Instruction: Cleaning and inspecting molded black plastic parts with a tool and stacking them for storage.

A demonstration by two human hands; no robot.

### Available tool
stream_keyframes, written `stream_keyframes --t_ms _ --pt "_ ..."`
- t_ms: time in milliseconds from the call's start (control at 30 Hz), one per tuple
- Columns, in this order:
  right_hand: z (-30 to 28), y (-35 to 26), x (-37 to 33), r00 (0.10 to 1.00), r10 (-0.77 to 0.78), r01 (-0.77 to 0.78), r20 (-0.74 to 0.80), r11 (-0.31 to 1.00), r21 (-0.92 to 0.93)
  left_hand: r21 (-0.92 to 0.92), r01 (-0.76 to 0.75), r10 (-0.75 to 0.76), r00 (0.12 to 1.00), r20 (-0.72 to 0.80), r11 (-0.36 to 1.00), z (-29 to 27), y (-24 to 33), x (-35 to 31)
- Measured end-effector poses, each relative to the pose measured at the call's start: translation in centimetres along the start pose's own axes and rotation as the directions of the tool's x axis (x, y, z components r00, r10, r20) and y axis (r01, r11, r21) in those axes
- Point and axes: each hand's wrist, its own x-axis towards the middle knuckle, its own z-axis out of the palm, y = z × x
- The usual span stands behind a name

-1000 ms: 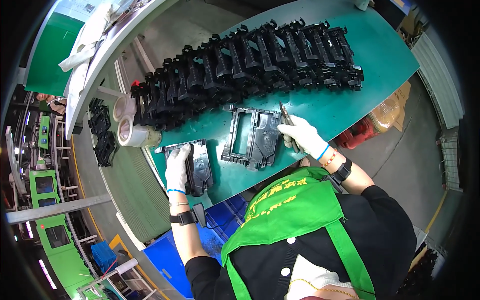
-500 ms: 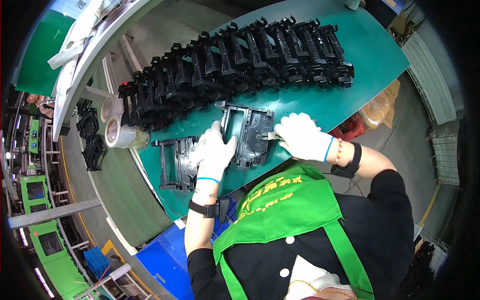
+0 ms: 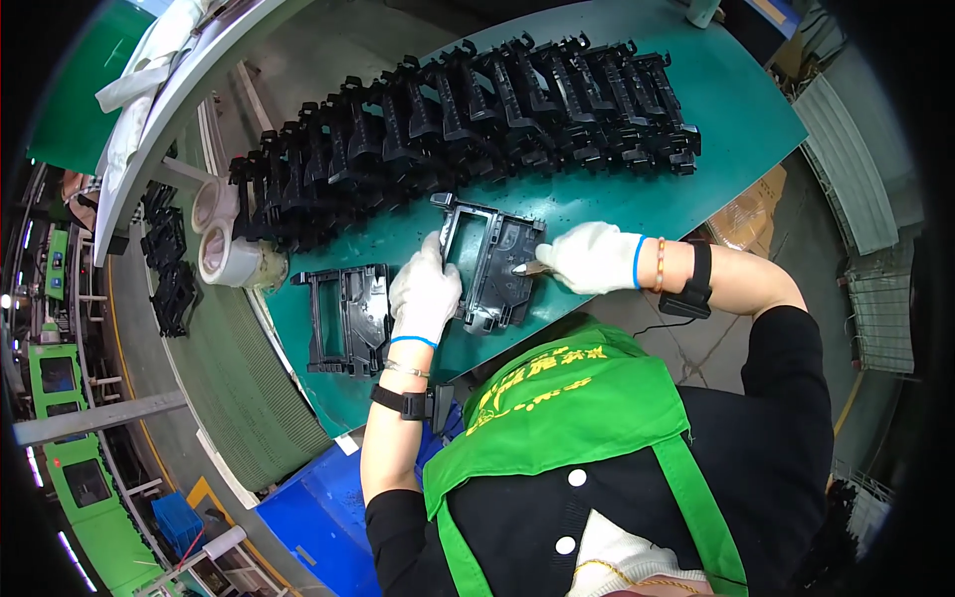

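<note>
A black plastic frame (image 3: 509,269), with an opening on its left side and a solid panel on its right, lies on the green table in front of me. My left hand (image 3: 426,289), in a white glove, grips its left edge. In my white-gloved right hand (image 3: 595,259) is a pair of pliers (image 3: 532,269), handles hidden in the palm. Their metal tip is at the frame's right panel; whether the jaws are closed cannot be seen. A similar black frame (image 3: 370,303) lies just left of my left hand.
A long row of black plastic frames (image 3: 448,119) stands across the far side of the green table (image 3: 746,124). Rolls of tape (image 3: 227,255) sit at its left edge, beside a green conveyor belt (image 3: 249,388) carrying more black parts (image 3: 174,294). Below is a blue bin (image 3: 318,517).
The pliers' tip has shifted slightly left over the panel, and my right wrist has turned, bringing the forearm more level. My left thumb has drawn in against the frame.
</note>
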Motion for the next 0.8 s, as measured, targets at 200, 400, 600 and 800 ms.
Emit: stream_keyframes --t_ms 200,400,600,800 --pt "-4.5 0.4 -2.5 0.996 -0.015 0.031 -0.093 0.986 0.165 0.114 -0.167 0.171 0.985 -0.025 0.979 -2.5 -0.2 -0.8" --pt "-8.4 2.1 -3.4 0.936 -0.114 0.158 -0.334 0.981 0.110 0.382 -0.600 0.633 0.772 0.047 0.703 -6.3 1.0 -2.5" --pt "-11.5 1.1 -2.7 0.984 -0.166 0.168 -0.064 0.986 0.015 0.446 -0.707 0.722 0.670 0.173 0.549 -8.4 3.1 -2.8" --pt "-11.9 1.4 -2.7 0.987 -0.163 0.163 0.003 0.987 -0.001 0.461 -0.742 0.752 0.625 0.212 0.487 -8.9 3.8 -2.4"
